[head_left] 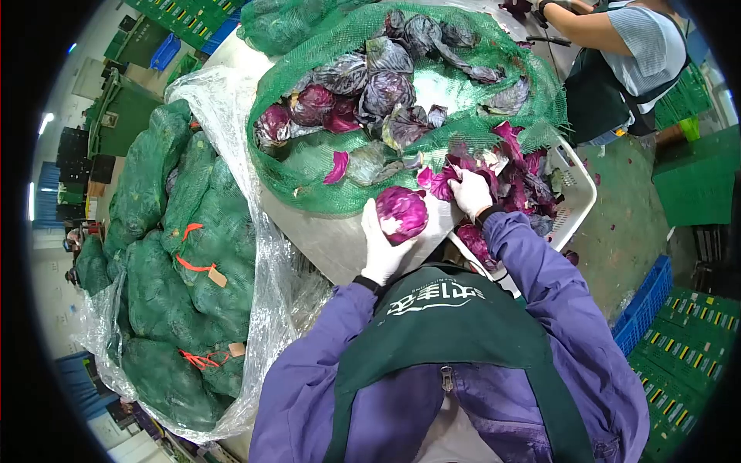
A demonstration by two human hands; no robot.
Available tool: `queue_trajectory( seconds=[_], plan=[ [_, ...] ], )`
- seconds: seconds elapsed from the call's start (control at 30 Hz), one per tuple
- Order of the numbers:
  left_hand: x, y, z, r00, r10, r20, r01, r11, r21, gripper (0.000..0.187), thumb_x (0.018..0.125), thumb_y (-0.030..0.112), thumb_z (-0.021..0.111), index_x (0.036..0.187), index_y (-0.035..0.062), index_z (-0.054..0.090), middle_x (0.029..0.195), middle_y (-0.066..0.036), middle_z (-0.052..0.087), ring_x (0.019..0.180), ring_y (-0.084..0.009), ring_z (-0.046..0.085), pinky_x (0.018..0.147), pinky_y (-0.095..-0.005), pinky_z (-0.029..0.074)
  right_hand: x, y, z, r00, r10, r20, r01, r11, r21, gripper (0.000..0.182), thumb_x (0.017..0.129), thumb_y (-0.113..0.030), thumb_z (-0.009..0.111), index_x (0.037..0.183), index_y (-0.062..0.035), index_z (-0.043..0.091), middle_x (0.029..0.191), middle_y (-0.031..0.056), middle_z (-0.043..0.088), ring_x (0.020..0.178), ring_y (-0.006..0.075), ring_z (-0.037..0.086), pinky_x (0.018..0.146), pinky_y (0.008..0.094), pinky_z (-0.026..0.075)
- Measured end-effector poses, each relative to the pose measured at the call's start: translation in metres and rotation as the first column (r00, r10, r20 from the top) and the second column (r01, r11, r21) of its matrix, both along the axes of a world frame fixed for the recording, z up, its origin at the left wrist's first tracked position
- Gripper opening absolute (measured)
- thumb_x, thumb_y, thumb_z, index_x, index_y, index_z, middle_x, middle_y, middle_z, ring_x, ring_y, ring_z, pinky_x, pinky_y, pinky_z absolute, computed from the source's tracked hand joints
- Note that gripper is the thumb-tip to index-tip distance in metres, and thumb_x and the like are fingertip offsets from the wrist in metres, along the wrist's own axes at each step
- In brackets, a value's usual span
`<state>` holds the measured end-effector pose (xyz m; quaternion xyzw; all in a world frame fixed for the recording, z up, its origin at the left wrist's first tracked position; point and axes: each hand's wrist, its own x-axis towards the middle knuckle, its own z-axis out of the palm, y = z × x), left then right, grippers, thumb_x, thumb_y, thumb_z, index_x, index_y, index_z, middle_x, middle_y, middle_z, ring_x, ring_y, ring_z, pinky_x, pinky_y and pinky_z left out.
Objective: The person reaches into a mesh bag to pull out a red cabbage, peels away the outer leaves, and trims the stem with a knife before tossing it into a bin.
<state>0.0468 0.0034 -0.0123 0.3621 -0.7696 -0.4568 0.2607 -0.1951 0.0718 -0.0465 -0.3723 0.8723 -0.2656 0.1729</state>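
Note:
My left hand (381, 251), in a white glove, is closed around the side of a shiny red cabbage (401, 214) with pale patches near its base. My right hand (472, 194), also gloved, pinches a loose red cabbage leaf (440, 184) a little to the right of that head. Beyond both hands a green mesh bag (270, 166) lies spread on the metal table (315, 238). Several duller cabbage heads (386, 94) and loose leaves rest on it. Just right of my right hand, a white plastic basket (584, 176) holds a heap of stripped purple leaves (519, 181).
To the left, full green mesh sacks (197, 255) with red ties stand inside clear plastic sheeting (266, 255). A co-worker (617, 58) is at the upper right. Blue crate (642, 305) and stacked green crates (687, 363) stand at the right. Leaf scraps litter the floor.

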Motion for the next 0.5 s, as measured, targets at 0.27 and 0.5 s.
queue_trajectory(
  seconds=[0.27,0.5],
  plan=[
    [0.002,-0.006,0.0,0.984,-0.103,-0.147,0.141,0.949,0.281,0.112,0.064,0.008,0.083,0.152,0.0018,0.013,0.149,-0.019,0.031,0.138,-0.0292,0.034,0.114,-0.0401,0.033,0.024,0.02,0.084,0.999,0.046,0.013,-0.035,0.885,-0.464,0.046,0.097,-0.025,0.055,0.138,-0.0046,0.049,0.123,0.0206,0.062,0.11,0.033,0.063,0.094,0.0375,0.05],
    [-0.021,-0.027,-0.005,0.94,-0.312,0.14,0.327,0.94,-0.099,0.108,0.062,0.019,0.079,0.149,-0.0004,0.018,0.147,-0.025,0.028,0.138,-0.0405,0.029,0.116,-0.0464,0.025,0.051,0.016,0.082,0.902,0.427,-0.055,-0.427,0.868,-0.254,0.052,0.098,-0.036,0.046,0.143,-0.0092,0.044,0.145,0.0224,0.044,0.098,0.0348,0.067,0.084,0.0402,0.054]
  ],
)
